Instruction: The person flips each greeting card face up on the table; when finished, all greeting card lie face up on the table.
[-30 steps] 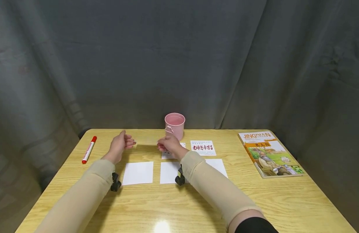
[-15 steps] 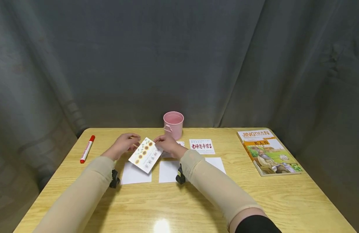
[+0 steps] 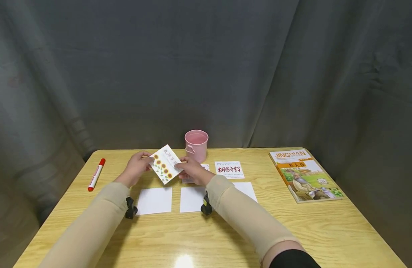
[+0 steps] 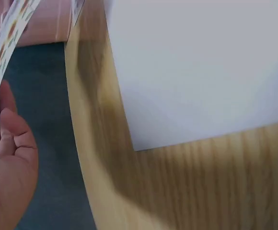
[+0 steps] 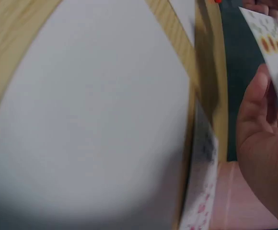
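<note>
A white card with a row of sunflowers and printed characters (image 3: 164, 169) is held up, tilted, between both hands above the far part of the table. My left hand (image 3: 135, 169) pinches its left corner with thumb and fingers. At the opposite corner my right hand (image 3: 196, 172) grips it, thumb on the printed face. In the left wrist view the card (image 4: 5, 50) is seen nearly edge-on above the left hand (image 4: 9, 158). The right wrist view shows the sunflower side of the card (image 5: 275, 55) beside the right hand (image 5: 259, 117).
Behind the right hand stands a pink bucket (image 3: 196, 147). Two printed cards lie before it, one (image 3: 229, 169) partly uncovered by the hand's side. Blank white sheets (image 3: 154, 201) form a nearer row. A red-capped marker (image 3: 97, 175) lies left, a magazine (image 3: 305, 176) right.
A second ago the hands were apart with no card face showing. Since half a second ago the card has risen and turned, its sunflowers moving from upper left to lower left.
</note>
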Available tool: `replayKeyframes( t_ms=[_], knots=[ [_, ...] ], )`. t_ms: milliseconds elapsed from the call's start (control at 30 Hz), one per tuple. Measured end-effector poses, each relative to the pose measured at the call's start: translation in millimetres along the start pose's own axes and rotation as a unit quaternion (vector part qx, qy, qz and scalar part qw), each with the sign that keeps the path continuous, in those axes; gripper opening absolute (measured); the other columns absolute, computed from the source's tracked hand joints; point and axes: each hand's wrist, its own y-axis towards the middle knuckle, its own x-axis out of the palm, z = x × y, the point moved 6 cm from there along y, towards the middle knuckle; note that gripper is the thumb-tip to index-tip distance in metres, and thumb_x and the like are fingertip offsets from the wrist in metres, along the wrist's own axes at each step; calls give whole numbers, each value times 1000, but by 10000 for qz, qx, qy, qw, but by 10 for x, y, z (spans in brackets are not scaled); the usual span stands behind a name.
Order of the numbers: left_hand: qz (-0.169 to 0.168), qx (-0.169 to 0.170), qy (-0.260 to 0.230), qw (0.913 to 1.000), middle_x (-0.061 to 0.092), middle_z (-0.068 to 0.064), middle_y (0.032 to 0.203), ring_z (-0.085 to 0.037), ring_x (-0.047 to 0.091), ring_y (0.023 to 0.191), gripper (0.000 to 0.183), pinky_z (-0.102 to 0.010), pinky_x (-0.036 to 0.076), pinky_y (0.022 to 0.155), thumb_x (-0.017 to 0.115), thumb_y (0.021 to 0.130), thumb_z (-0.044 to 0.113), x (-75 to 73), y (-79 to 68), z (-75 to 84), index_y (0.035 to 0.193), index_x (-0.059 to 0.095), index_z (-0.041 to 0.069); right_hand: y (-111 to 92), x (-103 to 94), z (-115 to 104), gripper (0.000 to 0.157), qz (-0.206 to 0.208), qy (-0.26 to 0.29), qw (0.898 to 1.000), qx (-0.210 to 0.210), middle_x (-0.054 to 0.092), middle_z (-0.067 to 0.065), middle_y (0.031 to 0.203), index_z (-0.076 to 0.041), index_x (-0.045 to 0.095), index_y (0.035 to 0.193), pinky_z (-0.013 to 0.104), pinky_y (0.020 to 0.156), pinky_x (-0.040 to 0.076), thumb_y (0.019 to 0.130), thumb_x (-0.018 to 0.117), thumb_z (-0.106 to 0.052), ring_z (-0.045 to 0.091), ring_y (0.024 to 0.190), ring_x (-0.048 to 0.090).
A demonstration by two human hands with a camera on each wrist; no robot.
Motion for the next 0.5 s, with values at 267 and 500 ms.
replayKeyframes(
  t_ms=[267, 500],
  knots=[
    [315, -217, -171, 9991, 56, -8, 95, -17, 60, 81, 15, -33, 53, 77, 49, 105, 10, -87, -5, -79, 112, 48, -4, 46, -4, 27, 12, -145, 848, 9963, -81, 66, 7, 80, -5, 54, 92, 17, 64, 56, 102, 59, 1, 9, 69, 65],
    [-252, 787, 2703, 9592, 56, -29, 115, -38, 58, 95, 31, -51, 50, 81, 52, 103, 15, 72, -81, -12, 120, 51, -10, 72, -2, 100, 5, 178, 453, 9988, -96, 61, 5, 74, 1, 55, 99, 16, 57, 51, 100, 58, 5, 8, 61, 59]
  ],
)
